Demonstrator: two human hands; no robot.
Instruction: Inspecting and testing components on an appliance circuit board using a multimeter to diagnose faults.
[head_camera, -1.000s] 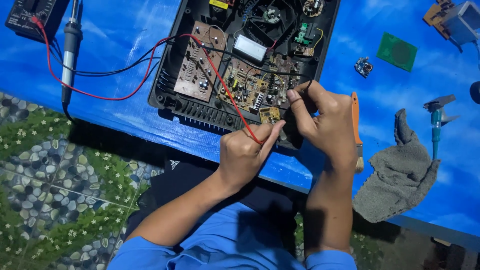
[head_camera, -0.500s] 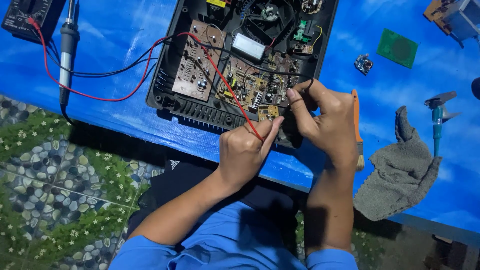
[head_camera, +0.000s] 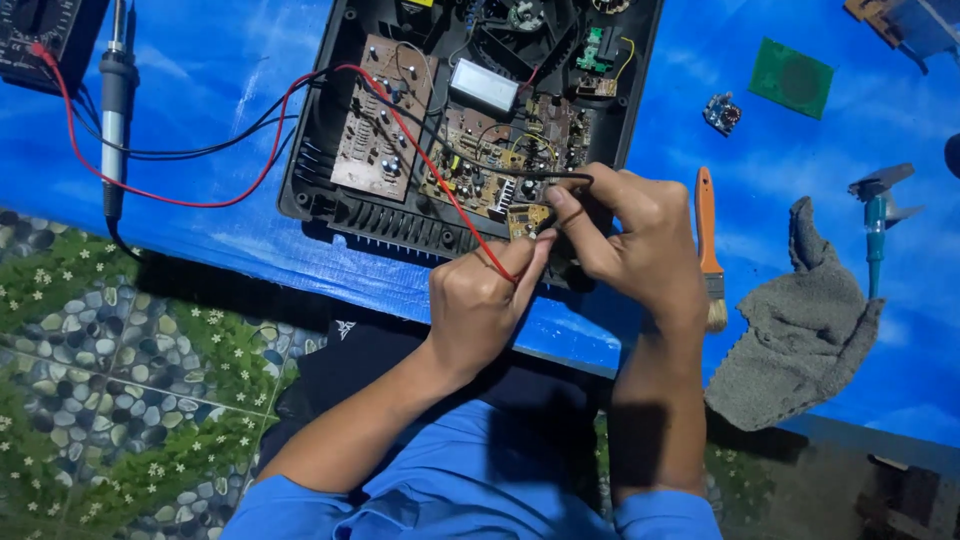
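- The left hand (head_camera: 480, 300), at centre frame, is closed in a pinch on the red probe lead (head_camera: 470, 225), its tip down at the small board (head_camera: 527, 218) on the near edge of the open black case (head_camera: 330, 200).
- The right hand (head_camera: 640, 240), just right of it, pinches the black probe lead (head_camera: 560, 178) between thumb and fingers over the same spot; the two hands nearly touch.
- Against half a second ago, both hands keep their grip and place; only the view has shifted slightly.
- The case holds brown circuit boards (head_camera: 380, 130) and lies at upper centre on the blue worktop (head_camera: 200, 70).
- Right of the hands lie an orange-handled brush (head_camera: 708, 240) and a grey cloth (head_camera: 800, 330).
- At upper left, the leads run to a meter (head_camera: 40, 30) beside a soldering iron (head_camera: 115, 100).
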